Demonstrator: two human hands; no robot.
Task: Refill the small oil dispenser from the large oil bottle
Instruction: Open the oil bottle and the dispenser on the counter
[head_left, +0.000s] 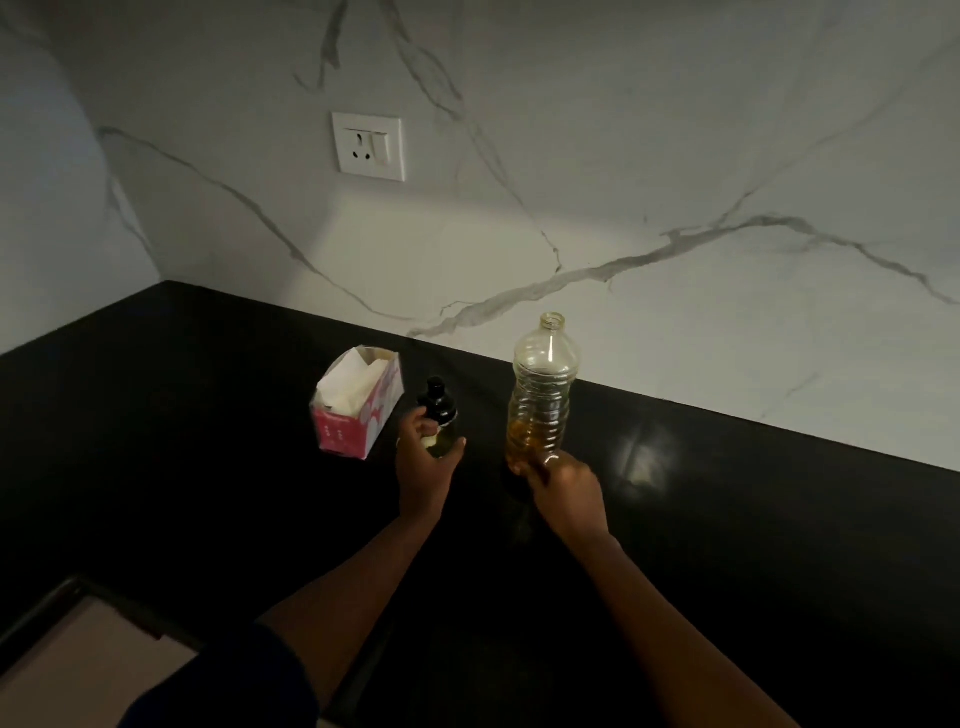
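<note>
The large oil bottle (543, 387) is clear ribbed plastic, uncapped, upright on the black counter, with amber oil in its lower third. My right hand (563, 491) grips its base. Left of it stands the small oil dispenser (440, 410), with a black top and a glass body holding pale oil. My left hand (425, 467) wraps around the dispenser's lower body from the near side, hiding much of the glass.
A pink tissue box (358, 405) with white tissues sticks up just left of the dispenser. The black counter (727, 519) meets a white marble wall carrying a socket plate (369, 146). A counter edge and pale floor (78, 665) show at the bottom left.
</note>
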